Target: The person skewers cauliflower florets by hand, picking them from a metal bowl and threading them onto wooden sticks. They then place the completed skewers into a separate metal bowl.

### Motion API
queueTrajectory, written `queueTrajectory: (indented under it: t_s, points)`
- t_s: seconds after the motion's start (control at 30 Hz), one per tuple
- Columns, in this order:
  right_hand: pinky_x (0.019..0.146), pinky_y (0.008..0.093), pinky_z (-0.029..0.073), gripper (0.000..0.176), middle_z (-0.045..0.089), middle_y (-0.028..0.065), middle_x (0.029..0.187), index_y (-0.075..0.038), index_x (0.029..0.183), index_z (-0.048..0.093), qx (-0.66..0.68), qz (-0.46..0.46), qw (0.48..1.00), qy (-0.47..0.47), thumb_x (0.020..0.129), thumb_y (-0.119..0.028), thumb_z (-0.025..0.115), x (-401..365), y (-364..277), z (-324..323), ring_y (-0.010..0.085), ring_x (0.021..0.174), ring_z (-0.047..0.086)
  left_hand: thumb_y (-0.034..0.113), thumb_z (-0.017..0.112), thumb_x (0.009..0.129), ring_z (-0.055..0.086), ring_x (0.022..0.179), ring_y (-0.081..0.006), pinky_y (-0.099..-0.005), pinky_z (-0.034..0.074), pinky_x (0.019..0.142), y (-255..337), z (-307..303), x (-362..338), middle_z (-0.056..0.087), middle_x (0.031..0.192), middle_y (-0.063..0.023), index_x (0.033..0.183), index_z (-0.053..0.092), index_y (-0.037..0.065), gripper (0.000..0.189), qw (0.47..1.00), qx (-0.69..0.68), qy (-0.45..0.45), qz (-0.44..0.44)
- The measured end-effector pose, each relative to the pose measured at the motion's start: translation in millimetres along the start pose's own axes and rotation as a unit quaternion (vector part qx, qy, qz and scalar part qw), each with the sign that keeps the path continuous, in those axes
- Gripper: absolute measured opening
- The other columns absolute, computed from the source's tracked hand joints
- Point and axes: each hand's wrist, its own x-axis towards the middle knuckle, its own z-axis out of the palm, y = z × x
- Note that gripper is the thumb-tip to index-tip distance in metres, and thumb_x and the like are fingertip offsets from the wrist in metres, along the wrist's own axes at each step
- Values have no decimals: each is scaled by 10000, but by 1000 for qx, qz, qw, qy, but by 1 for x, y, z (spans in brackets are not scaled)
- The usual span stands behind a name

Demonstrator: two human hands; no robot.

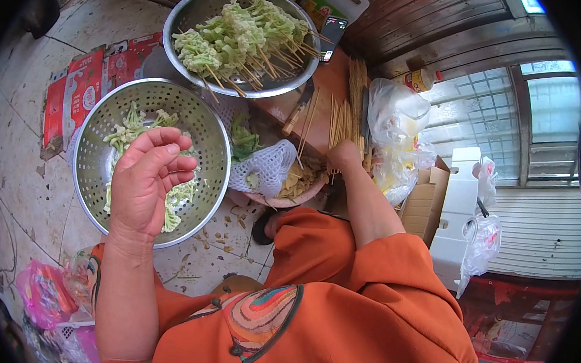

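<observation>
My left hand (155,174) hovers over a perforated metal colander (90,152), its fingers loosely bent and apart with nothing seen in them. Loose cauliflower florets (128,130) lie in that colander, partly hidden by the hand. My right hand (345,154) is closed at the lower end of a row of bamboo skewers (340,120); thin sticks show above and below its fingers, which are mostly hidden. Cauliflower pieces threaded on skewers (245,34) are heaped in a second metal colander (174,55) at the top.
A knife (294,118) lies on the board beside the skewers. White foam netting (266,169) hangs over a pink basin (308,195) of scraps. A phone (333,36) leans by a white jug (339,0). Plastic bags (396,118) and a cardboard box (426,200) stand at right.
</observation>
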Motion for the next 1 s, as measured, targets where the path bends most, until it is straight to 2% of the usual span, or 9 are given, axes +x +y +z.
queueTrajectory:
  t_s: [0.03,0.17,0.23,0.37,0.47,0.57,0.63,0.77,1.0]
  points:
    - [846,399,502,366,641,197,1063,-10,974,681,-12,14,999,-45,745,-295,655,0,-1,-2,323,1014,619,100,550,863,637,775,-145,-274,526,710,0,0,-1,633,976,-94,1062,557,23,214,1000,0,-4,-4]
    - [848,397,501,376,641,197,1065,-18,976,684,-12,14,999,-31,742,-312,659,-3,-4,4,322,1015,618,109,562,852,628,769,-140,-273,516,713,-1,0,-2,632,969,-80,1051,566,32,214,1000,0,-3,-10]
    - [723,392,531,293,671,202,768,13,751,697,-5,-7,998,60,689,-266,636,-6,-6,8,319,784,675,105,554,859,633,775,-145,-277,523,713,-1,-1,-3,633,973,-90,1054,562,25,211,1000,4,-1,-10]
    - [736,397,528,332,669,215,800,16,779,699,6,-20,995,99,700,-302,645,-15,-12,7,325,800,672,105,548,866,637,787,-150,-283,526,713,-1,-1,-2,634,979,-98,1055,560,22,207,1000,15,-1,-10]
    - [742,397,522,380,666,225,834,17,805,693,28,-23,997,73,701,-347,655,-5,-15,8,336,829,663,113,564,855,627,766,-135,-267,516,710,-1,0,-3,632,971,-82,1048,563,28,211,1000,9,-2,-10]
    - [738,388,515,420,665,220,824,22,807,681,59,-59,995,-45,695,-383,656,1,-20,10,344,824,656,105,546,866,636,782,-153,-284,527,715,-1,0,-2,634,979,-101,1055,561,22,206,1000,16,-1,-8]
    - [734,380,508,453,663,201,782,19,790,674,120,-89,986,79,702,-425,642,5,-21,24,340,798,653,106,555,860,630,771,-140,-273,520,710,-2,2,-2,634,971,-88,1050,562,25,206,1000,15,1,-11]
    - [748,375,502,465,661,205,767,29,799,667,180,-89,977,76,695,-424,652,3,-33,20,336,792,654,106,564,852,623,757,-127,-260,513,703,-2,3,-2,633,960,-74,1045,563,31,206,1000,16,4,-13]
    - [822,398,493,490,651,251,903,70,987,597,91,-66,991,68,725,-341,650,-19,-54,12,353,919,637,102,564,852,624,751,-128,-261,514,699,-2,3,-1,633,958,-73,1043,565,34,203,1000,11,-2,-14]
